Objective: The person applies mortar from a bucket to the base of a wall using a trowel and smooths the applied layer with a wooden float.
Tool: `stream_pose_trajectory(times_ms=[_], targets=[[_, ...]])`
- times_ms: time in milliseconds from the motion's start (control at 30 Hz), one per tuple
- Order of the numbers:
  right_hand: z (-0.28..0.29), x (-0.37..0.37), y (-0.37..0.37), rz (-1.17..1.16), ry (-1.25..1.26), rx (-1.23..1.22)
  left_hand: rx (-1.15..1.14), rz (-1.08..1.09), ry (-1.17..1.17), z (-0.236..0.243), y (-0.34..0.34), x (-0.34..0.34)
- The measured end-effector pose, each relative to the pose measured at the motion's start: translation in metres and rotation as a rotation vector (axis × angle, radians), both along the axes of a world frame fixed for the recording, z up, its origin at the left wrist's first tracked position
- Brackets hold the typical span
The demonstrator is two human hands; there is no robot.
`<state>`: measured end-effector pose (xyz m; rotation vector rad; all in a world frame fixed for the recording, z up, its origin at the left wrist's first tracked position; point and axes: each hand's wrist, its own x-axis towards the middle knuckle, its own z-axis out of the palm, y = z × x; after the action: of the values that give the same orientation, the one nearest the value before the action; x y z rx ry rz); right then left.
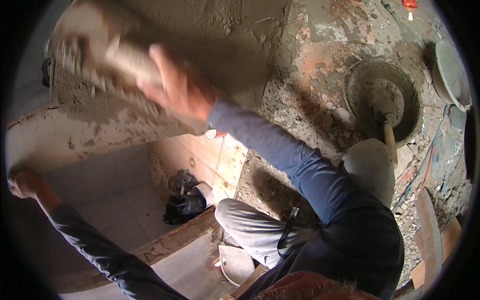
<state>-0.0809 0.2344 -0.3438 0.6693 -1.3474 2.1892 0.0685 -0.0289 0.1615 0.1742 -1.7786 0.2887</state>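
Here the right hand (175,92) grips one blurred, mortar-caked wooden float (107,60); the left hand (22,182) is fisted, holding nothing visible; two mortar pans (415,105) lie right.

Long dark blue sleeves (280,145) on both arms, dusty at the cuffs. Grey trousers (250,227), dust-marked. Black strap (287,227) hangs over the trousers.
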Motion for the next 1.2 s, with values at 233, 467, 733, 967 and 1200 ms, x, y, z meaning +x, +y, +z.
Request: stream_pose_trajectory(times_ms=[233,467,733,967,1200], targets=[[-0.066,-0.098,0.030,0.288,-0.642,-0.171,0.089,-0.144,0.090,-0.023,0.032,-0.008],[-0.094,0.030,0.012,0.513,-0.893,-0.291,0.100,-0.198,0.127,-0.034,0.052,-0.018],[0.002,-0.021,0.004,0.042,-0.087,0.032,0.211,-0.237,0.136,-0.043,0.058,-0.017],[-0.101,-0.100,0.024,0.307,-0.817,-0.295,0.137,-0.028,0.114,-0.038,0.045,-0.013],[-0.131,0.029,0.012,0.441,-1.095,-0.401,-0.125,0.072,0.034,0.001,-0.022,0.000]])
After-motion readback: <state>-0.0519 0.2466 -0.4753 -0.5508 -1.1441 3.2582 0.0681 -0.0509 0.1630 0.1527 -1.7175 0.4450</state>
